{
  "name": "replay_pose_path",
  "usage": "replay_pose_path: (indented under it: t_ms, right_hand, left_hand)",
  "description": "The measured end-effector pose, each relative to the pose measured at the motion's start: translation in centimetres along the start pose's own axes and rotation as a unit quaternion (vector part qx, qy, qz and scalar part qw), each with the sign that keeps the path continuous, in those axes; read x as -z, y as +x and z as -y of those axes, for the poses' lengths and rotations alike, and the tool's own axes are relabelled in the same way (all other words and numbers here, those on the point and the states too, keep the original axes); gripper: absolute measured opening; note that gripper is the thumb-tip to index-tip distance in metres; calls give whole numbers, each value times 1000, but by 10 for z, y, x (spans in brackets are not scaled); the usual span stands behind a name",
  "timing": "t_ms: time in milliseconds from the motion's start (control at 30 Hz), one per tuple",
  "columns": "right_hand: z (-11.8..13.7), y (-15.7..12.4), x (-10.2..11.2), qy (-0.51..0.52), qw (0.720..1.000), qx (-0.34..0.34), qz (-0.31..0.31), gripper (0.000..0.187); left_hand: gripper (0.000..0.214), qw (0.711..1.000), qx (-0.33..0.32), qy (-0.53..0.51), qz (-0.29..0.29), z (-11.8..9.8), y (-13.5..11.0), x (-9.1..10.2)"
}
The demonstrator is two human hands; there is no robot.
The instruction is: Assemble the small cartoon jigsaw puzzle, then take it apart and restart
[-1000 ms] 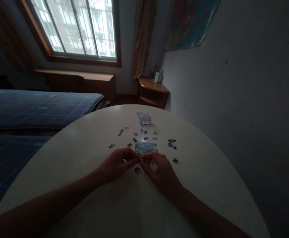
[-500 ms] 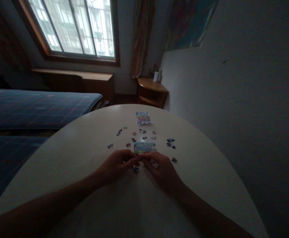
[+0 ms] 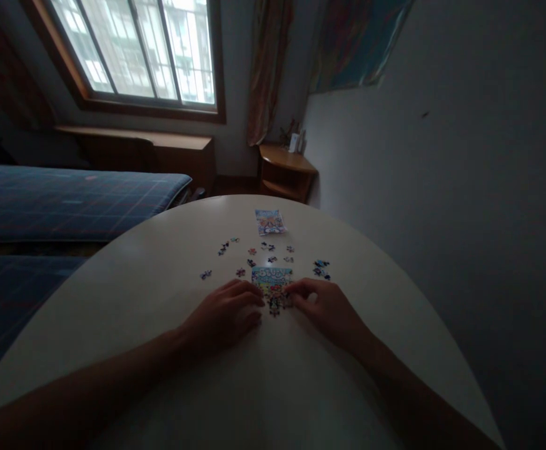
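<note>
A small, partly joined colourful puzzle (image 3: 271, 281) lies on the round white table (image 3: 263, 387), with ragged pieces along its near edge. My left hand (image 3: 228, 314) lies flat on the table, fingers stretched out, their tips at the puzzle's lower left edge. My right hand (image 3: 326, 309) is curled, its fingertips pressed together against the puzzle's right edge. Several loose pieces (image 3: 254, 253) are scattered just beyond the puzzle. Two more pieces (image 3: 320, 269) lie right of it.
A small printed picture card (image 3: 269, 222) lies near the table's far edge. A bed with a blue checked cover (image 3: 66, 197) stands to the left. A wooden corner shelf (image 3: 286, 170) and a grey wall (image 3: 441, 187) lie behind and to the right.
Both hands were pinched together over a piece in front of the puzzle. They have now parted: the left lies flat, the right has moved to the puzzle's right edge, uncovering its near part.
</note>
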State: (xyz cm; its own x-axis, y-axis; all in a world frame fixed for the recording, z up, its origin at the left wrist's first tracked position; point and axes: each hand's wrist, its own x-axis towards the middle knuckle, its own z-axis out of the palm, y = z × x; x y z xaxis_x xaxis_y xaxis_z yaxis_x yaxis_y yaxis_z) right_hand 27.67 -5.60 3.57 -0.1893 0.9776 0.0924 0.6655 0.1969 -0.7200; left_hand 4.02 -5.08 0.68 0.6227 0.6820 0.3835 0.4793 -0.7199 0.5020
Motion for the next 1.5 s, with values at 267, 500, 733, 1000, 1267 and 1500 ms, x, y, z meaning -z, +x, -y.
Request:
replay_pose_path:
  t_ms: [267,500,733,1000,1267,1500]
  right_hand:
    - [-6,1,8,-49,998,-20,38,20]
    - [2,-2,12,-64,994,-21,83,21]
    - [6,-4,7,-74,994,-16,79,20]
    - [7,-4,5,-68,994,-33,73,18]
    - [7,-5,0,-63,995,-36,63,16]
    - [8,-5,-1,-87,994,-30,54,15]
  left_hand:
    - [46,982,-122,96,110,-3,-3,5]
    - [47,977,-123,97,145,-5,0,7]
    - [44,978,-135,92,132,-5,-1,6]
    - [46,976,-130,98,145,-4,-1,5]
    - [45,979,-131,85,130,-5,-1,6]
    - [46,975,-128,105,148,-4,-2,5]
